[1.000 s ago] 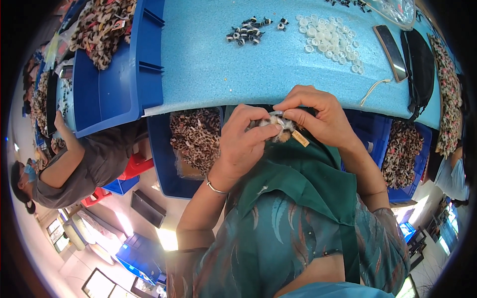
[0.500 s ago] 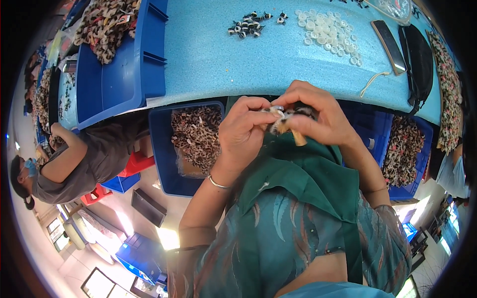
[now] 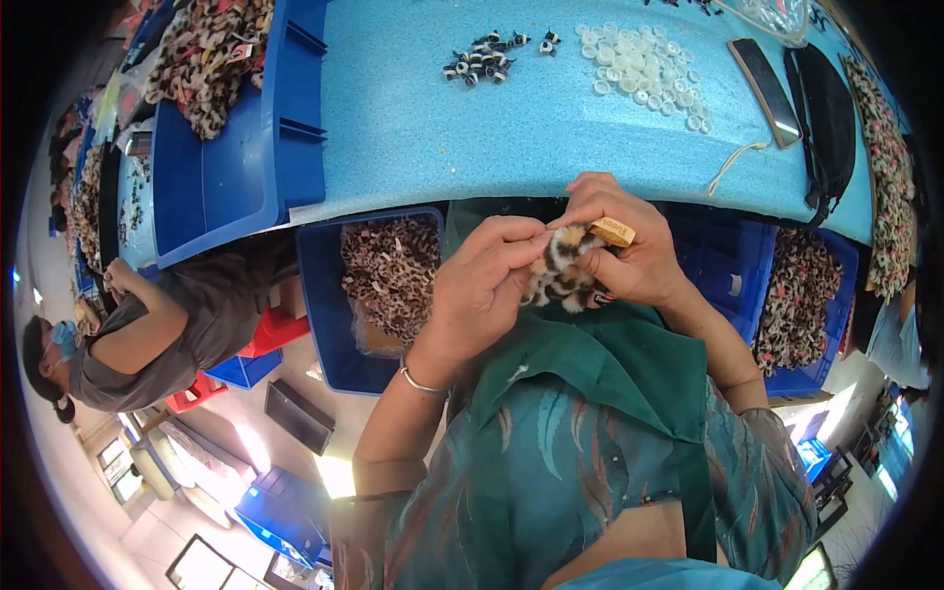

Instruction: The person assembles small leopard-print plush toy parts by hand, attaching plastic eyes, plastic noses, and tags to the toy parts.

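L hand (image 3: 480, 290) & R hand (image 3: 637, 254): fingers nearly closed, both pinching the spotted plush piece (image 3: 564, 252) over the green apron (image 3: 600, 359), near the desk (image 3: 393, 162) edge. Step looks like two-handed fur handling; next move prob. needs R steady w/ L free to regrip.

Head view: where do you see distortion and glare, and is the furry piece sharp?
Head view: the front edge of the blue table bends, the picture's rim turns black, light washes out a patch of floor, and the furry piece shows clear spots, fine hairs less so.
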### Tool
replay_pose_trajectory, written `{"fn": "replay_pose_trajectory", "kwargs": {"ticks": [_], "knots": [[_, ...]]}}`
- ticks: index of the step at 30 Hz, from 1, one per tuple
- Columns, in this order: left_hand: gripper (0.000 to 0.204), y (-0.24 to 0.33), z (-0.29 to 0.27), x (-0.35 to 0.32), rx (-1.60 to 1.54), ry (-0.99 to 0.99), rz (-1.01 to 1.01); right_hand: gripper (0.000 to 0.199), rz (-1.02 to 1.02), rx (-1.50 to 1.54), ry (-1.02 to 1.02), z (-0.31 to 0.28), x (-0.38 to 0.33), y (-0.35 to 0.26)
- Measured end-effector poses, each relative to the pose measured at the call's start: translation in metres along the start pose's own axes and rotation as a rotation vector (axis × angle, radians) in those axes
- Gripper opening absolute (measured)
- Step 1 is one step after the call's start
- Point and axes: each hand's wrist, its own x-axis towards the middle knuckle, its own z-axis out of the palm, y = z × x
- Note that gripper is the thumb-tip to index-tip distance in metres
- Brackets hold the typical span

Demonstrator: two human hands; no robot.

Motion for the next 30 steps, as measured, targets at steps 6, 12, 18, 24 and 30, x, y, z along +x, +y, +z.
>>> {"fn": "replay_pose_trajectory", "kwargs": {"ticks": [6,12,18,24,30], "knots": [[0.024,-0.004,0.011,-0.005,0.033,0.143,-0.037,0.032,-0.016,-0.063,-0.022,0.003,0.007,-0.007],[0.023,0.001,0.013,-0.002,0.032,0.092,-0.056,0.033,0.044,-0.058,-0.005,0.003,-0.001,-0.003],[0.022,-0.009,0.022,-0.01,-0.018,0.159,-0.07,0.038,0.036,-0.102,0.05,0.012,-0.008,0.0],[0.015,-0.011,0.023,-0.018,-0.108,0.121,-0.297,0.027,0.02,-0.222,-0.013,0.005,-0.006,0.002],[0.014,-0.001,0.015,-0.011,-1.111,0.182,-0.749,0.011,0.582,0.391,-0.02,0.001,-0.008,0.002]]}}
